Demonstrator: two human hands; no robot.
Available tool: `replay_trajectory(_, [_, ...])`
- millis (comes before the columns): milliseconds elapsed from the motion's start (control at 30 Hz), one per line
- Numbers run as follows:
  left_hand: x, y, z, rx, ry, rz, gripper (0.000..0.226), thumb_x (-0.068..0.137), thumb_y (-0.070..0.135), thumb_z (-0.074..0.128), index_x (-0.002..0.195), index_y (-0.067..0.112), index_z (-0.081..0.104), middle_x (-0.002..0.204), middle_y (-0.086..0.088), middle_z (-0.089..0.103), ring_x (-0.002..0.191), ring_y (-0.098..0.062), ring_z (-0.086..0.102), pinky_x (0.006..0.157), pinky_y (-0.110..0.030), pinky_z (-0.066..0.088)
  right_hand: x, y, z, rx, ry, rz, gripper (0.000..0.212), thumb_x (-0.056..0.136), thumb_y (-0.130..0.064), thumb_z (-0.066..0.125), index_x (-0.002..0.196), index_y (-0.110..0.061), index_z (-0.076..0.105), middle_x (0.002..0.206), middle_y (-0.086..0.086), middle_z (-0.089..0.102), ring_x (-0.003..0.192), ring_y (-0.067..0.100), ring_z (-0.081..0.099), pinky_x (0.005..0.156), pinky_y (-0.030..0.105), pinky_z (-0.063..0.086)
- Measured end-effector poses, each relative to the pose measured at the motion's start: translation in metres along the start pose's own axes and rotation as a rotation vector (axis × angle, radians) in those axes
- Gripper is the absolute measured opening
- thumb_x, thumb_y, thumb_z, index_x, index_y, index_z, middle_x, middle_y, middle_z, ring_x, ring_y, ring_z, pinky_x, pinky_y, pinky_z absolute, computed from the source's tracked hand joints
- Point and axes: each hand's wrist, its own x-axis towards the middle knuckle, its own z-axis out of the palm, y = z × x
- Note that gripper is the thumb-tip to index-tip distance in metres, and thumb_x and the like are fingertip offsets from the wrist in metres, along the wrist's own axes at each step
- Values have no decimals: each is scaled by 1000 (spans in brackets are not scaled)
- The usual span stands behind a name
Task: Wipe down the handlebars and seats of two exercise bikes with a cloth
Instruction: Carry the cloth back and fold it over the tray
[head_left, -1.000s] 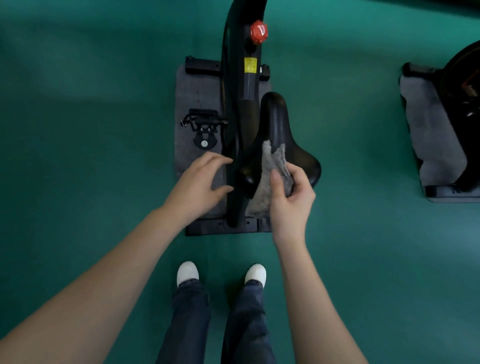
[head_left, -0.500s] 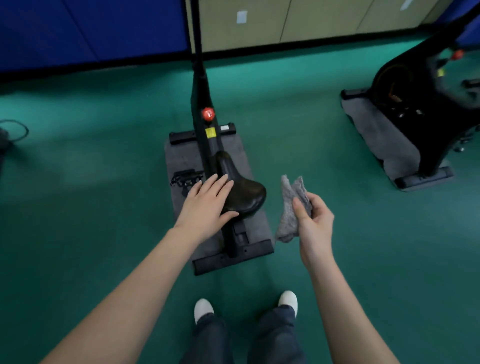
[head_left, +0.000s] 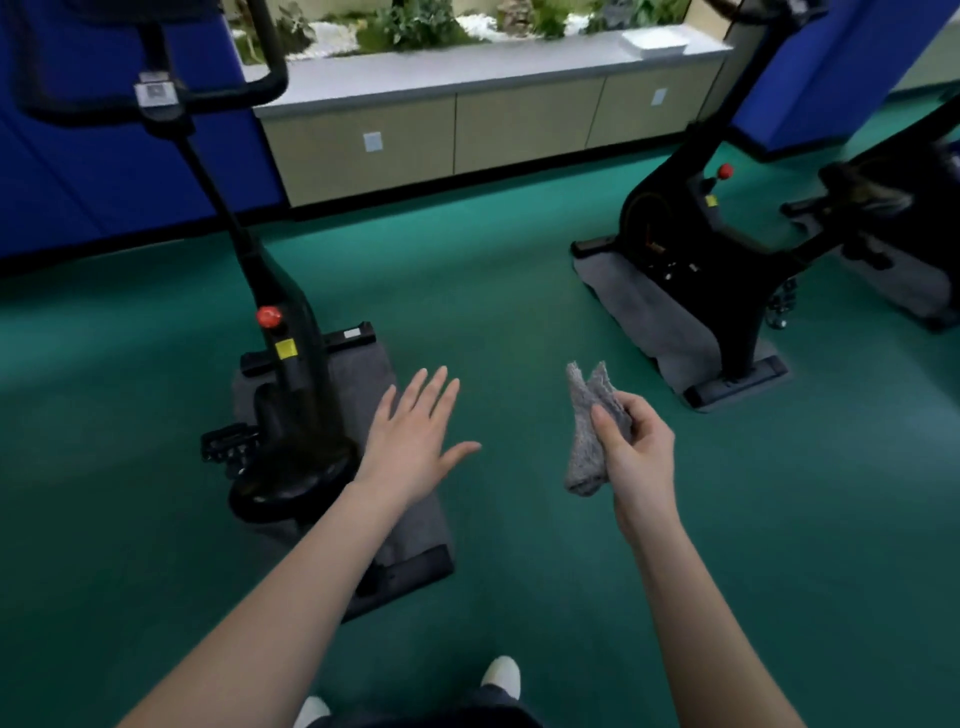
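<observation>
Head view: right hand (head_left: 641, 457) grips the cloth (head_left: 584, 410), left hand (head_left: 410, 441) fingers (head_left: 437, 388) spread wide; planter (head_left: 467, 65) holds greenery (head_left: 415, 26).

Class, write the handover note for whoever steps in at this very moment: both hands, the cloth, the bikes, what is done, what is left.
Left grip: open hand, fingers spread, in the air beside the black saddle of the near black exercise bike, touching nothing.
Right grip: holds the crumpled grey cloth, off any bike.
Done: a second ago the cloth was on that saddle.
Left: second black exercise bike on the right, untouched here; whether the near handlebars were wiped, the pictures do not show.
</observation>
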Motion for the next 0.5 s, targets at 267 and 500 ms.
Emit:
replay_trajectory(267, [58, 48, -7, -1, 43, -30, 81, 87, 68, 23, 150, 21, 3, 159, 3, -1, 145, -16, -2, 118, -42, 8, 62, 5, -67, 0, 30, 37, 17, 90, -10, 60, 90, -26, 65, 87, -5, 70, 83, 14, 65, 81, 40, 53])
replay_trajectory(500, [133, 37, 10, -6, 24, -116, 80, 87, 68, 23, 150, 21, 6, 159, 2, 1, 145, -17, 0, 117, -42, 9, 147, 13, -46, 22, -27, 58, 14, 91, -8, 59, 92, -20, 65, 84, -6, 69, 80, 10, 64, 77, 33, 52])
